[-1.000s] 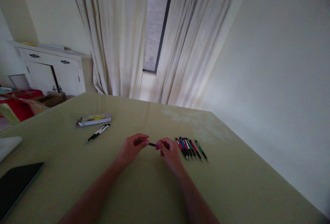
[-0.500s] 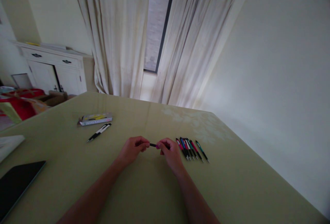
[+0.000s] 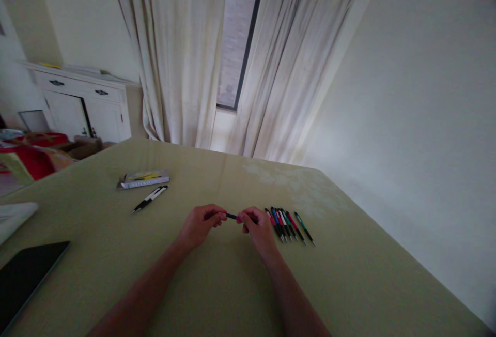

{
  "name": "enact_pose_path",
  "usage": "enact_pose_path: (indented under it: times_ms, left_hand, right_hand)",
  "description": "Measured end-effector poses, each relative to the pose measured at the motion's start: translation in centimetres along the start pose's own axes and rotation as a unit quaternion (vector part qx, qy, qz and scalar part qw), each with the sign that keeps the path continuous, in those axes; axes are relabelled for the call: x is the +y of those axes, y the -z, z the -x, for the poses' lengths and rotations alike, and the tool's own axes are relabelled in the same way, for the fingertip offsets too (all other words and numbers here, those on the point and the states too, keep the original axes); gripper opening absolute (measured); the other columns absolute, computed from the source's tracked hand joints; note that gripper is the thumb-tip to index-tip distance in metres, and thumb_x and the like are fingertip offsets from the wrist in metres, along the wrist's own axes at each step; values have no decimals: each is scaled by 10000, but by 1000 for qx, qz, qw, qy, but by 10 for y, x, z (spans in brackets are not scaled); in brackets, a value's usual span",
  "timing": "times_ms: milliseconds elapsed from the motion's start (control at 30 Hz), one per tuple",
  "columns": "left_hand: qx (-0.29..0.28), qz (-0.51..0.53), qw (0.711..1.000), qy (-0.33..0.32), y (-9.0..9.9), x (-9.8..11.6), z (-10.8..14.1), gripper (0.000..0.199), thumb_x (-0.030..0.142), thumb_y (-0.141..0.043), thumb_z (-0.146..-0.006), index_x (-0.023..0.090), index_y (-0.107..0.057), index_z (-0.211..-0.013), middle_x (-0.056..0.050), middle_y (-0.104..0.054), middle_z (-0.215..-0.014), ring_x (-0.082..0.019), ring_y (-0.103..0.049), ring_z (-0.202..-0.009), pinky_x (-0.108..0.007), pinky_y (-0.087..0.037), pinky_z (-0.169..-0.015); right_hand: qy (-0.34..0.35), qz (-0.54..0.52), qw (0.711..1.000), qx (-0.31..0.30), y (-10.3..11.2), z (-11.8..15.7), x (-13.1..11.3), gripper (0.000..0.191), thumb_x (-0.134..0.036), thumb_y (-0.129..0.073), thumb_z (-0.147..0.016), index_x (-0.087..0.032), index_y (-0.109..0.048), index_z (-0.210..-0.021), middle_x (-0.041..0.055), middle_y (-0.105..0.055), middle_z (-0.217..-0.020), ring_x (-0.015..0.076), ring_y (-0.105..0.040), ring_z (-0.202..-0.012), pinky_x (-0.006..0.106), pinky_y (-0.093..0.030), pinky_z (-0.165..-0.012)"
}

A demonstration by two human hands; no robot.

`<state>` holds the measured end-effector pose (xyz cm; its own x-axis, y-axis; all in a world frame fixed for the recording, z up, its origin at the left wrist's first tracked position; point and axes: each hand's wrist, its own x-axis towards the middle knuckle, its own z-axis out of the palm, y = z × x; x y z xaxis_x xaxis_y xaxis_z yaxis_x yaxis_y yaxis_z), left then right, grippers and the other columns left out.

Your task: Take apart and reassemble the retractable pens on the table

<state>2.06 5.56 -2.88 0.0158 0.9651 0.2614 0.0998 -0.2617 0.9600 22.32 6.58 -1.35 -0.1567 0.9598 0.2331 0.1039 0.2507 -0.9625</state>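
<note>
One broad pale-green table [image 3: 217, 290]; beyond it, long cream fabric curtains [image 3: 182, 58], white two-door cabinet [image 3: 104, 115]. Left hand [image 3: 199, 224], right hand [image 3: 259, 228]: both pinched closed on one slim black-and-magenta pen [image 3: 231, 216].

Pens [image 3: 285, 224] right, box [image 3: 149, 180] left, likely tablet [image 3: 29, 277] nearer.

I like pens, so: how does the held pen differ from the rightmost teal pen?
The held pen is gripped between the left hand and right hand; the teal pen lies on the table. The held pen shows purple beside black, the teal pen teal beside black. Both are slim and partly black.
</note>
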Motion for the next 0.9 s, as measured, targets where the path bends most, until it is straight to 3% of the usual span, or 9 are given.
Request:
enact_pose_path:
  times_ms: [200,433,567,733,900]
  left_hand:
    - [-12,15,1000,16,-3,-4,0,290,463,-699,-834,181,-764,-823,-62,-777,-737,-150,-639,-581,-259,-516,-573]
    - [-9,31,999,0,-1,4,1,272,453,-740,-799,188,-771,-854,-65,-788,-747,-170,-673,-630,-280,-556,-621]
    - [-12,31,999,3,-1,6,1,297,473,-741,-807,181,-773,-847,-62,-777,-742,-159,-654,-617,-269,-541,-608]
    - [-21,21,999,12,-3,2,2,300,460,-776,-787,177,-793,-883,-15,-697,-635,-135,-597,-575,-231,-457,-550]
    - [-26,15,999,13,-6,-1,4,280,434,-762,-788,173,-805,-881,-24,-707,-657,-139,-597,-600,-234,-452,-577]
  right_hand:
    - [11,12,1000,24,0,0,0,258,-437,-734,-817,-180,-725,-798,34,-713,-696,166,-603,-589,268,-464,-569]
    - [1,-21,1000,-4,1,1,-2,258,-429,-712,-850,-183,-690,-773,35,-732,-725,118,-517,-479,237,-384,-465]
    - [-7,-53,999,8,1,-3,6,289,-460,-742,-830,-177,-686,-809,43,-737,-720,126,-556,-492,241,-418,-478]
    - [-24,-126,989,75,3,-7,14,362,-488,-790,-802,-172,-712,-962,60,-760,-797,160,-653,-621,284,-514,-608]
    - [-19,-148,988,41,2,-3,10,529,-492,-803,-805,-163,-693,-1204,88,-784,-890,187,-689,-716,293,-513,-624]
